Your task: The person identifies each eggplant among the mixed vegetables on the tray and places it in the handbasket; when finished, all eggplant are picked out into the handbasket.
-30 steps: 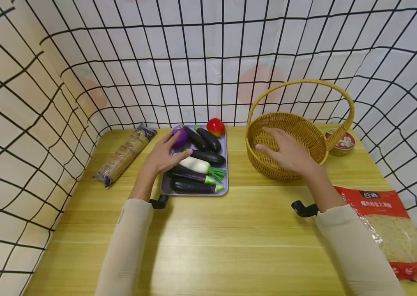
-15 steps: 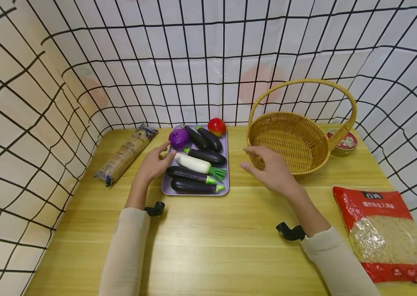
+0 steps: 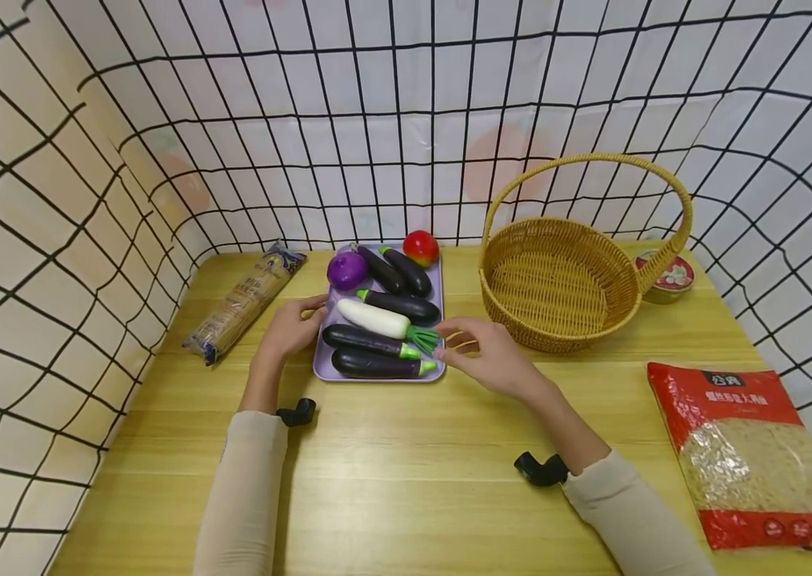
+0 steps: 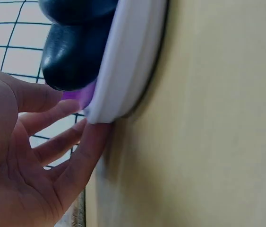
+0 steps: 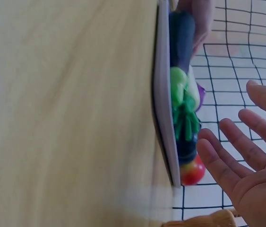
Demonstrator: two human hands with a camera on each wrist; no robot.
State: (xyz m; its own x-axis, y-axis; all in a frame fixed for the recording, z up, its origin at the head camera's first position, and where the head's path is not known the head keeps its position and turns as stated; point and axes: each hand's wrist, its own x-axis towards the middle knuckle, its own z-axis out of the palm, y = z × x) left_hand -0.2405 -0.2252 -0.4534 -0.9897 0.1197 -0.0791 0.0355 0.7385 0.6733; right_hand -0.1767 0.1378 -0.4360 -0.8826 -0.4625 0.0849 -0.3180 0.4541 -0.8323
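A light purple tray [image 3: 322, 370] holds a white radish [image 3: 373, 318] with green leaves, several dark eggplants [image 3: 377, 364] and a purple onion [image 3: 346, 271]. At its far right corner sits a round red fruit [image 3: 421, 249]. My left hand [image 3: 293, 326] is at the tray's left side; in the left wrist view one fingertip meets the underside of the rim, and the thumb lies close to an eggplant [image 4: 71, 56]. My right hand [image 3: 485, 352] reaches to the tray's right edge beside the radish leaves, its fingers spread and holding nothing in the right wrist view.
A wicker basket [image 3: 550, 292] with a tall handle stands right of the tray, a round red-lidded tub [image 3: 674, 276] behind it. A pack of dry noodles [image 3: 243, 304] lies left. A red food bag [image 3: 754, 456] lies front right. Black grid netting [image 3: 398, 120] encloses the table.
My left hand has drawn back from over the onion to the tray's left edge. My right hand has come from the basket leftward to the tray's right edge. The tray stays put.
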